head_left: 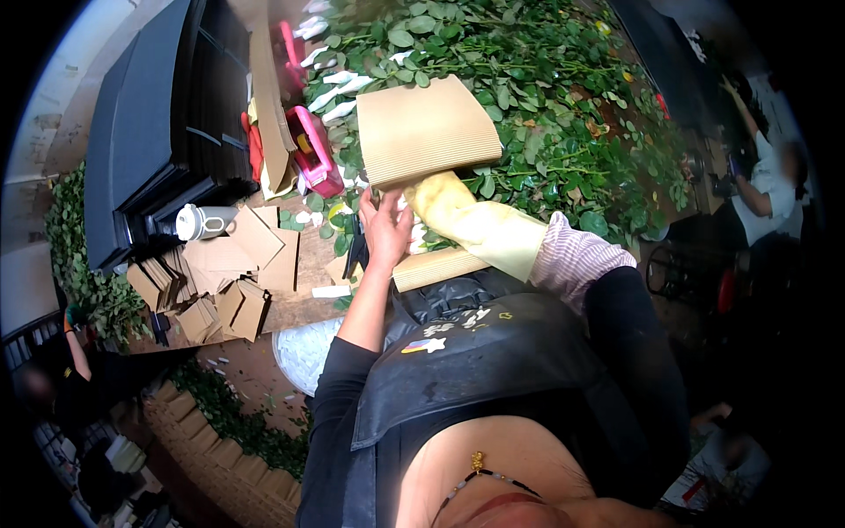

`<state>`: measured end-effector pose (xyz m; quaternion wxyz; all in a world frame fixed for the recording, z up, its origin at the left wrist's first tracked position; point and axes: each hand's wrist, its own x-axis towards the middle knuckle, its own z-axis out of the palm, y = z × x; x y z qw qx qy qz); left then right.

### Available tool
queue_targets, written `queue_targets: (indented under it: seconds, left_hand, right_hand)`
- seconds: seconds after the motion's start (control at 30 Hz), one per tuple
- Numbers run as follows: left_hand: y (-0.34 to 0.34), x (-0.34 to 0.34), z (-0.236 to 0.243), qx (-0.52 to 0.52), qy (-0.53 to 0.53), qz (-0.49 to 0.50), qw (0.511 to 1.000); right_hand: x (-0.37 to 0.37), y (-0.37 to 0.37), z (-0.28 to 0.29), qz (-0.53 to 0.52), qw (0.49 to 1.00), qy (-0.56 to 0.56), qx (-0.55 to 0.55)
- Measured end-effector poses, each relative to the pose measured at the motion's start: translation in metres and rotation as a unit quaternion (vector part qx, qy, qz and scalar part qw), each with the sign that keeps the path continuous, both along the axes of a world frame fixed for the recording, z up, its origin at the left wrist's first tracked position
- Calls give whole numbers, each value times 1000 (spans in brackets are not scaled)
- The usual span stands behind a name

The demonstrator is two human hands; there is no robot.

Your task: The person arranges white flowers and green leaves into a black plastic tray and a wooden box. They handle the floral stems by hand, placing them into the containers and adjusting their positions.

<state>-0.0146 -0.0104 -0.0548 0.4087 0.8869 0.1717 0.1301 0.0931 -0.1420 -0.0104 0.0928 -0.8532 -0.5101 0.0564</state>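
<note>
My right hand point(440, 201), in a yellow rubber glove, grips the lower edge of a tan corrugated cardboard sheet point(422, 128) held over a heap of green leafy stems point(546, 106). My bare left hand point(385, 231) is raised beside it, with its fingertips at the sheet's lower left corner. Whether it grips the sheet is hidden. A black tool point(356, 249) lies just left of that hand. A second corrugated sheet point(437, 267) lies on the table under both wrists. I wear a black apron.
Pink plastic tools point(315, 151) and white strips lie at the heap's left edge. Left of them are stacked black crates point(167, 114), a white cup point(199, 222) and piled brown card pieces point(220, 282). A white bag point(304, 354) sits below. Other people work at the far right point(770, 185) and lower left point(75, 348).
</note>
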Motion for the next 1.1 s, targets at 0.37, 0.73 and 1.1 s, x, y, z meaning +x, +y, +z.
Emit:
queue_targets:
  seconds: [0.37, 0.73, 1.1]
  left_hand:
    - [3, 2, 9, 20, 62, -15, 998]
    - [8, 1, -27, -73, 117, -10, 990]
    - [67, -12, 34, 106, 19, -79, 991]
  right_hand:
    - [64, -78, 136, -407, 901, 107, 103]
    - [58, -133, 144, -9, 784, 590, 192]
    - [5, -63, 76, -44, 931, 201, -302]
